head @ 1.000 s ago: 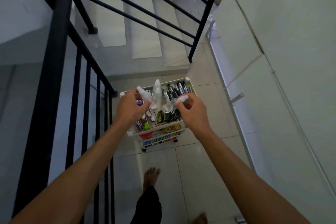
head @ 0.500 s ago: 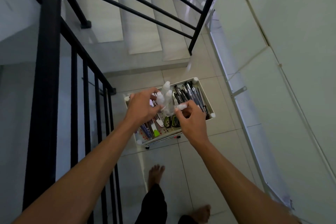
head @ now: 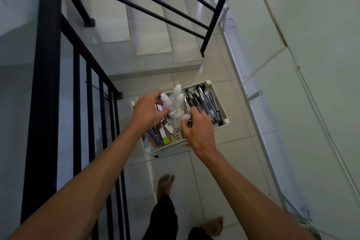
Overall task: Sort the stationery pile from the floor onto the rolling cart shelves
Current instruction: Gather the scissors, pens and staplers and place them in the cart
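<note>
**Both hands over the cart's top shelf, bottles between them**

Nearest, at the bottom of the frame, bare feet stand on the tiled floor (head: 224, 161), and both forearms reach up toward the frame's centre.

The left hand (head: 149, 112) is curled round a small clear bottle with a white cap (head: 167, 101), its long axis tilted up and to the left. The right hand (head: 196, 128) pinches another white-capped bottle (head: 186, 117) at its fingertips. The hands are close but not touching, with a gap between them.

In that gap, just beyond, two more clear bottles (head: 177, 97) stand upright on the top shelf of the rolling cart (head: 218, 95). They lie nearer the left hand. Setting the held bottles beside them looks like the step in hand, a short drop straight down.

Right of the bottles, dark pens (head: 204, 101) lie in a row, long axes running toward the upper left. Below the left hand lie cutters and other tools (head: 161, 132).

Farther off, a black railing (head: 46, 84) fills the left, and stairs (head: 152, 31) rise at the top.
</note>
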